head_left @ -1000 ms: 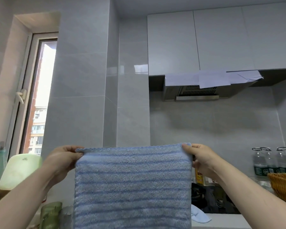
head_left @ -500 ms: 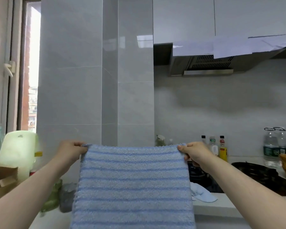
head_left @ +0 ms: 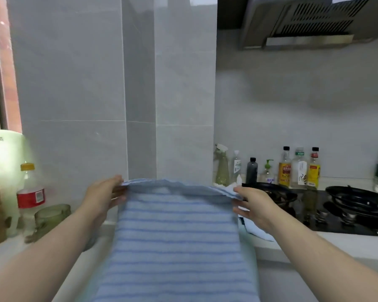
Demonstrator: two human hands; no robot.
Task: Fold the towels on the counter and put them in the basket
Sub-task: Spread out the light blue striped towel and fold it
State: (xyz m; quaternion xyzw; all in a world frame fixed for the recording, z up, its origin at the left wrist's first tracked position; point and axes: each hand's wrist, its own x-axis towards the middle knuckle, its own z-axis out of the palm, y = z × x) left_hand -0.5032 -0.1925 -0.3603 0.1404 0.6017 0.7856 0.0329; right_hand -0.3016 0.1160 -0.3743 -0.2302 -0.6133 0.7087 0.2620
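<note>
Left hand (head_left: 103, 196), right hand (head_left: 252, 205) pinch corners of striped blue terry towel (head_left: 177, 236).

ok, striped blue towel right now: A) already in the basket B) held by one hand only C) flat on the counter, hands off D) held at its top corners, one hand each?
D: the left hand and the right hand each pinch a top corner of the striped blue towel, which hangs down between them.
</note>
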